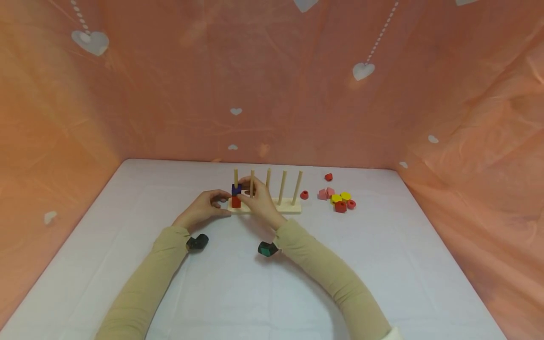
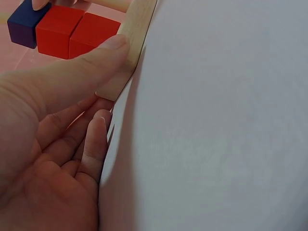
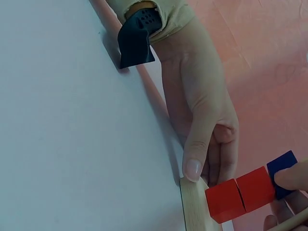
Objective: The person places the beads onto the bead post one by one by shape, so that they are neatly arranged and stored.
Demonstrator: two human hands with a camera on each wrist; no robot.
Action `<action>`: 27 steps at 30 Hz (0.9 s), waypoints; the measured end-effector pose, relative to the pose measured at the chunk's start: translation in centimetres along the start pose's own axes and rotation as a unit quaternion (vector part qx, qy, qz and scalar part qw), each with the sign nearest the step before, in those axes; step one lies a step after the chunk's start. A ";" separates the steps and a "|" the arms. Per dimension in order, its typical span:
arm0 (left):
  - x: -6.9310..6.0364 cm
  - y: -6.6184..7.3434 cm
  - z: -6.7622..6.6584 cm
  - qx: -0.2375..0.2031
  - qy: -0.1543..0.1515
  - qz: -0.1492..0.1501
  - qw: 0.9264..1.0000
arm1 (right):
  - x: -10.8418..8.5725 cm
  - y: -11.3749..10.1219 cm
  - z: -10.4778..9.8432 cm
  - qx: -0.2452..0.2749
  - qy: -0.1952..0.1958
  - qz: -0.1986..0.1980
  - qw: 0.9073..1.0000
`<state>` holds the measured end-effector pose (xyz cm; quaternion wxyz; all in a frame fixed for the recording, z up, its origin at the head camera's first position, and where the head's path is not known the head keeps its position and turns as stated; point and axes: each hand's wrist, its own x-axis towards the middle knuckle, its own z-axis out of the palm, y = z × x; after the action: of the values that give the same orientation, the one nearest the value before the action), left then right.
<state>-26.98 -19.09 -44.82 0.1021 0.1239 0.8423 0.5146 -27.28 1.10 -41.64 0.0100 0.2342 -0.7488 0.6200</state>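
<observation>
A wooden peg stand (image 1: 291, 208) with several upright rods stands before me. On its leftmost rod are two red blocks (image 3: 225, 202), one on top of the other. Above them a dark blue block (image 2: 23, 25) sits round the same rod, pinched between the thumb and fingers of my right hand (image 1: 262, 204). My left hand (image 1: 203, 208) holds the left end of the stand, its thumb along the front of the base and its fingers curled behind. The other rods carry nothing.
Right of the stand lie loose pieces: red ones (image 1: 341, 207), yellow ones (image 1: 345, 195) and pink ones (image 1: 323, 194). One red piece (image 1: 328, 177) lies farther back, another (image 1: 304, 194) close to the stand. A patterned curtain (image 1: 272, 94) hangs behind the white table (image 1: 229, 293).
</observation>
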 end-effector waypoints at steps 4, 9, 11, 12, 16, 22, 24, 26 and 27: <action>0.0 0.1 0.0 -0.004 -0.002 -0.009 1.000 | 0.0 0.0 0.0 -0.012 0.007 0.007 1.000; -0.1 0.1 0.0 -0.003 -0.002 -0.013 1.000 | -0.1 0.3 0.0 -0.006 0.007 0.004 1.000; -0.1 0.1 0.0 -0.003 -0.002 -0.013 1.000 | -0.1 0.4 0.0 -0.007 0.006 -0.001 1.000; -0.1 0.1 0.0 -0.003 -0.001 -0.016 1.000 | -0.2 0.5 -0.1 -0.010 0.006 -0.003 1.000; -0.1 0.0 0.1 0.006 -0.002 -0.015 1.000 | -0.8 -0.2 -0.5 -0.011 -0.004 -0.008 1.000; 0.0 0.1 0.0 0.010 -0.003 -0.017 1.000 | -2.5 -2.8 -1.7 0.001 -0.037 -0.003 0.999; 0.0 0.1 0.1 0.011 -0.002 -0.021 1.000 | -3.2 -3.7 -2.3 -0.003 -0.051 0.004 0.999; 0.1 0.1 0.1 0.012 0.000 -0.022 1.000 | -3.8 -4.2 -2.8 -0.019 -0.060 0.007 0.998; 0.1 0.1 0.1 0.010 0.001 -0.023 1.000 | -4.1 -4.3 -3.0 -0.026 -0.063 0.008 0.998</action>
<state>-27.03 -18.95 -44.72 0.1122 0.1049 0.8500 0.5040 -22.90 4.81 -38.22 -0.0362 0.2671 -0.7653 0.5846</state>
